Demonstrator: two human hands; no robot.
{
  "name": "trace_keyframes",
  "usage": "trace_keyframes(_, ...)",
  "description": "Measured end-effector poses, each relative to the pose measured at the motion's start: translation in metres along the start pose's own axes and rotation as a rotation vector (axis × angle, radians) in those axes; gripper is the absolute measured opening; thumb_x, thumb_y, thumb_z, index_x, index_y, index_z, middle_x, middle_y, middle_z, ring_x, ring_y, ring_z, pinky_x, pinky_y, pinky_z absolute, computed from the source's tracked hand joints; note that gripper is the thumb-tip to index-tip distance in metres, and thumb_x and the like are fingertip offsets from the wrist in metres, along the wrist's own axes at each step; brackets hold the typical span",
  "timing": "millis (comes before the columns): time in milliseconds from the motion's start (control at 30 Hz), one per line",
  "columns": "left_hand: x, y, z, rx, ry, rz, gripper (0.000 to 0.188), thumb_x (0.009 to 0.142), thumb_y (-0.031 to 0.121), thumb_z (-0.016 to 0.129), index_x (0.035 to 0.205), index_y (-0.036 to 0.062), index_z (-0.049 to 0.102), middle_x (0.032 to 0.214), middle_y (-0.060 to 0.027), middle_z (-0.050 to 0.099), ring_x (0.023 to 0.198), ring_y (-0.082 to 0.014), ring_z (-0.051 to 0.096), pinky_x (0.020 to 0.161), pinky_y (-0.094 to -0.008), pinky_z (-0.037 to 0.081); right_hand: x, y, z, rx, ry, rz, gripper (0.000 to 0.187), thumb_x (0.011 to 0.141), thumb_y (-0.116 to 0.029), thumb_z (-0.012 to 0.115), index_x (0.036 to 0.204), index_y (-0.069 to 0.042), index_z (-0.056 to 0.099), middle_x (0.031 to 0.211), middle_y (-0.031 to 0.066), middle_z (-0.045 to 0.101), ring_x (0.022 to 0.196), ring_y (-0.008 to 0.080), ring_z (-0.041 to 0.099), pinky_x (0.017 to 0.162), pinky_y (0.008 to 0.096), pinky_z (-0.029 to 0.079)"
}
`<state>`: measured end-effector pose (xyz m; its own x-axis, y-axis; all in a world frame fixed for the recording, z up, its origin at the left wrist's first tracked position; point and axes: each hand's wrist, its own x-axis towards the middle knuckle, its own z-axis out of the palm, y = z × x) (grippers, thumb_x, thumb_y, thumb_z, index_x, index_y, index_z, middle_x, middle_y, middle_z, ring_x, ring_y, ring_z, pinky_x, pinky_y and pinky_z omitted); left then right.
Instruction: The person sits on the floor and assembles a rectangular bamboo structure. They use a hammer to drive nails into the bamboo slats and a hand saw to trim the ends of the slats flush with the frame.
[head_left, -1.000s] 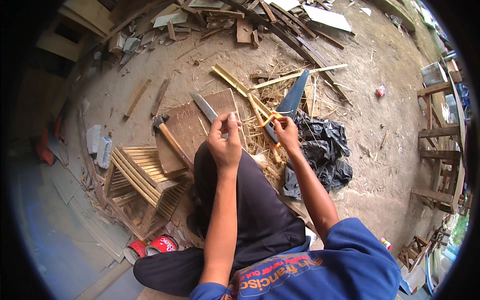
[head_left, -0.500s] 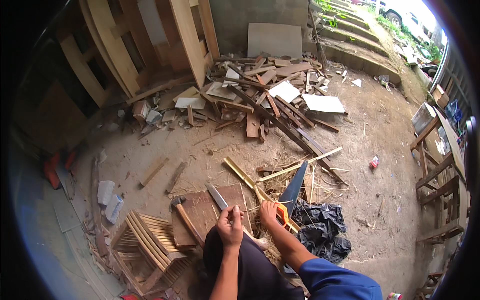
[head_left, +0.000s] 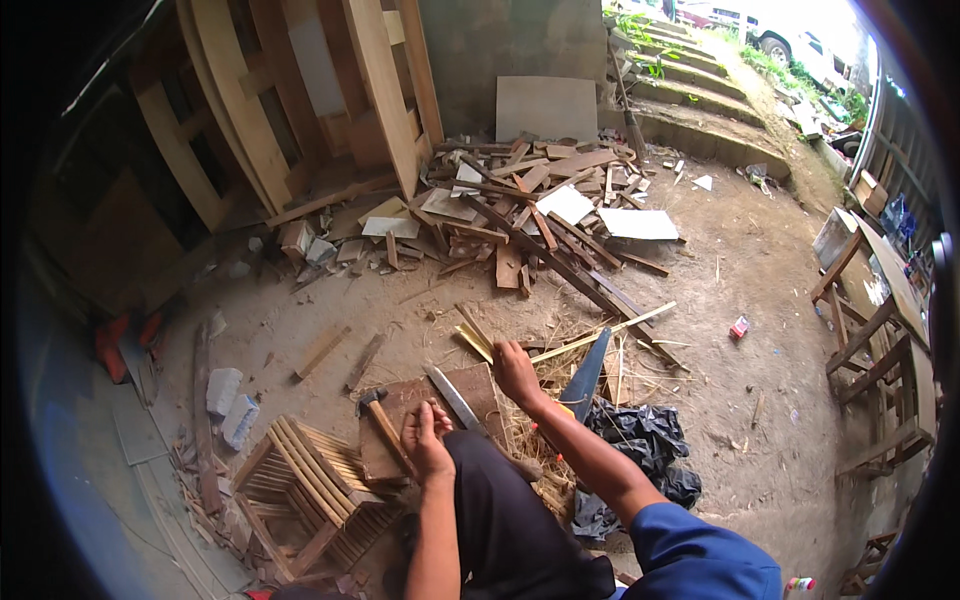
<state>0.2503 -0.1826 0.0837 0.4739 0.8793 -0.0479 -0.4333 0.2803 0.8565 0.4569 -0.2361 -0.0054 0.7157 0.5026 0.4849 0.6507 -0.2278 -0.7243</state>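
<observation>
My right hand point(head_left: 516, 374) is closed around a yellowish bamboo strip point(head_left: 474, 341), whose far end sticks out past the fingers. My left hand point(head_left: 427, 437) hovers by my knee with its fingers curled in; whether something small is in them I cannot make out. Between the hands, a machete point(head_left: 452, 396) lies with its blade across a brown board point(head_left: 400, 402). On the same board rests a hammer point(head_left: 385, 425), just beyond the left hand. To the right, a handsaw point(head_left: 587, 375) with a dark blue blade leans among bamboo scraps; my right forearm covers most of its handle.
A slatted bamboo frame point(head_left: 310, 475) stands at the near left. Black plastic bags point(head_left: 640, 440) lie right of my legs. Scrap wood point(head_left: 540, 215) is heaped farther back, before leaning wooden panels point(head_left: 240, 110). A wooden bench point(head_left: 880, 340) stands at the right, with steps point(head_left: 690, 95) beyond.
My right hand has moved forward and left, away from the saw handle, to the bamboo strip's far part. My left hand has shifted left, away from the machete.
</observation>
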Motion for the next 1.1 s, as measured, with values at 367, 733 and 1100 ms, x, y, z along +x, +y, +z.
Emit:
trace_keyframes(367, 0.014, 0.122, 0.021, 0.27, -0.361, 0.353, 0.038, 0.102, 0.02, 0.05, 0.134, -0.0002, 0.051, 0.12, -0.0109, 0.064, 0.108, -0.0144, 0.06, 0.089, -0.0283, 0.05, 0.009, -0.2, -0.087, 0.613, -0.518, 0.034, 0.026, 0.097, -0.02, 0.063, 0.116, -0.002, 0.068, 0.076, 0.0033, 0.067, 0.066, 0.0076, 0.056, 0.059, 0.0253, 0.046)
trace_keyframes(733, -0.006, 0.101, 0.016, 0.121, -0.327, 0.238, 0.018, 0.097, 0.008, 0.058, 0.114, 0.0024, 0.059, 0.104, -0.0097, 0.069, 0.097, -0.0165, 0.067, 0.079, -0.0326, 0.061, -0.049, -0.116, -0.093, 0.335, 0.004, 0.011, 0.014, 0.088, -0.001, 0.069, 0.102, -0.001, 0.072, 0.087, 0.0042, 0.072, 0.076, 0.0103, 0.065, 0.068, 0.024, 0.052)
trace_keyframes(1100, 0.029, 0.132, -0.016, 0.192, -0.033, 0.315, 0.017, 0.096, 0.013, 0.063, 0.11, 0.0043, 0.064, 0.105, -0.0078, 0.071, 0.096, -0.0153, 0.068, 0.08, -0.0299, 0.06, -0.1, -0.044, -0.037, -0.158, -0.511, 0.203, 0.042, 0.078, -0.033, 0.078, 0.094, 0.004, 0.067, 0.097, 0.0264, 0.068, 0.095, 0.0408, 0.065, 0.083, 0.0451, 0.051)
